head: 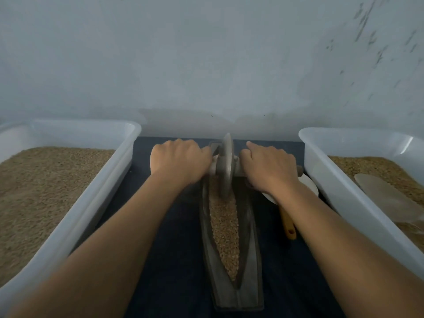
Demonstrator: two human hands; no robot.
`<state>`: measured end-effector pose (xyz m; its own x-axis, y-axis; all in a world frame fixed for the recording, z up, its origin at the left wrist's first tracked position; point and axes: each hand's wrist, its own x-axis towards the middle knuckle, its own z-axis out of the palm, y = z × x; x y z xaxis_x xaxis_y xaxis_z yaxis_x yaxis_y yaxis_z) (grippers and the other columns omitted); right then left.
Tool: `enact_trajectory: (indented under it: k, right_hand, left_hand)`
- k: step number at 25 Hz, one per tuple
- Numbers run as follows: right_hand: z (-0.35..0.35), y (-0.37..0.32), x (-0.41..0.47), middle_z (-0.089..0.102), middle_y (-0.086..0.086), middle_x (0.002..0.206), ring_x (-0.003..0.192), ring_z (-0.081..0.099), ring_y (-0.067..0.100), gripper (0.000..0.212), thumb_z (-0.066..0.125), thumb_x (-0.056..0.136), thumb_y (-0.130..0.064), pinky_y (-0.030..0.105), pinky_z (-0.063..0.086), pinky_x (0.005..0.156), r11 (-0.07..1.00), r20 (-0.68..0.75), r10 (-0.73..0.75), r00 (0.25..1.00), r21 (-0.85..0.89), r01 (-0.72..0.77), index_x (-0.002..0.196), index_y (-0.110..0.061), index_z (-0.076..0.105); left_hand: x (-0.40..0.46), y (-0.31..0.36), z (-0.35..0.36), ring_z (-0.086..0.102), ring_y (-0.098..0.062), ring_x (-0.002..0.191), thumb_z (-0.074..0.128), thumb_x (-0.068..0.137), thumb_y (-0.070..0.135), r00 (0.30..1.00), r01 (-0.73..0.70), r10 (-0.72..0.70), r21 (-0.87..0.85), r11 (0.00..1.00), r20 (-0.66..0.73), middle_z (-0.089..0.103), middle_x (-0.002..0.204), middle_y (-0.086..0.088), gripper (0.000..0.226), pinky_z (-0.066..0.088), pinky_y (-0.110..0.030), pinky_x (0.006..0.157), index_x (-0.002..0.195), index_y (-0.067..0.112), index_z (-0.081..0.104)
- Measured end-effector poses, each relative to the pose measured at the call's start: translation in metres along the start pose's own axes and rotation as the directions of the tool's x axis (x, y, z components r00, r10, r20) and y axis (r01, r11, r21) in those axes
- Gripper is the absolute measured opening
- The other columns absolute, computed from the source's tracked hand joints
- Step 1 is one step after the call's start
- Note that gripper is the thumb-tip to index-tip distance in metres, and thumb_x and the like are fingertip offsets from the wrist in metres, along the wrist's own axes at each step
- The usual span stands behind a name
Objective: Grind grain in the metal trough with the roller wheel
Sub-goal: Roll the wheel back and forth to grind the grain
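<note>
- The left hand (pixel 181 160) has its grip closed around the axle (pixel 212 167) on one side of the wheel (pixel 226 166).
- The right hand (pixel 269 166) grips the axle on the other side, fingers curled.
- Between both grips the wheel stands upright at the far end of the trough (pixel 250 271).
- Grain (pixel 226 228) fills the trough's groove, nearer than the grips.
- A tub (pixel 75 216) of grain sits outside each grip on the dark counter (pixel 165 260).
</note>
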<state>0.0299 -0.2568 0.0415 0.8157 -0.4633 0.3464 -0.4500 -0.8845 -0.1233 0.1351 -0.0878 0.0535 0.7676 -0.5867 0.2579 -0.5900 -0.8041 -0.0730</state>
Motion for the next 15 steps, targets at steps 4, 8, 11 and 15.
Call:
enact_trajectory:
  k: [4,8,11,15]
  right_hand:
    - [-0.002,-0.005,0.0,0.059,0.0,0.071,0.059,0.041,0.018,0.053,0.017,0.1,-0.04,0.035,0.023,0.055,0.997,-0.07,-0.016,0.997,-0.074,0.011,0.071,-0.022,0.059]
    - [-0.024,-0.011,-0.06,0.049,-0.007,0.058,0.051,0.044,0.013,0.059,0.008,0.099,-0.043,0.033,0.031,0.052,0.989,-0.142,-0.148,0.979,-0.037,0.144,0.064,-0.024,0.052]
    - [-0.035,-0.005,-0.109,0.065,-0.008,0.073,0.066,0.058,0.011,0.05,0.024,0.103,-0.039,0.024,0.038,0.068,0.973,-0.277,-0.214,0.937,0.019,0.228,0.079,-0.025,0.066]
    - [-0.029,-0.002,-0.111,0.078,0.0,0.096,0.081,0.07,0.016,0.044,0.034,0.104,-0.033,0.027,0.046,0.076,0.957,-0.392,-0.283,0.875,-0.061,0.282,0.099,-0.019,0.076]
  left_hand:
    - [-0.002,-0.003,0.001,0.046,-0.02,0.071,0.025,0.1,0.034,1.0,-0.01,0.01,0.017,1.0,-0.013,0.058,0.091,-0.001,0.032,0.034,-0.039,0.066,0.089,0.018,0.05]
    - [-0.081,-0.006,0.004,0.051,-0.02,0.061,0.044,0.102,0.026,0.958,-0.184,0.21,0.145,0.972,-0.195,0.047,0.074,0.004,0.016,0.035,-0.03,0.052,0.088,0.02,0.041]
    - [-0.127,-0.002,0.0,0.045,-0.01,0.048,0.034,0.105,0.037,0.943,-0.126,0.109,-0.035,0.991,-0.315,0.047,0.062,0.011,0.036,0.039,-0.028,0.046,0.075,0.026,0.049]
    - [-0.129,0.001,0.001,0.057,-0.006,0.056,0.022,0.105,0.047,0.952,-0.041,-0.002,-0.134,0.99,-0.305,0.062,0.07,0.012,0.05,0.054,-0.034,0.057,0.082,0.029,0.062]
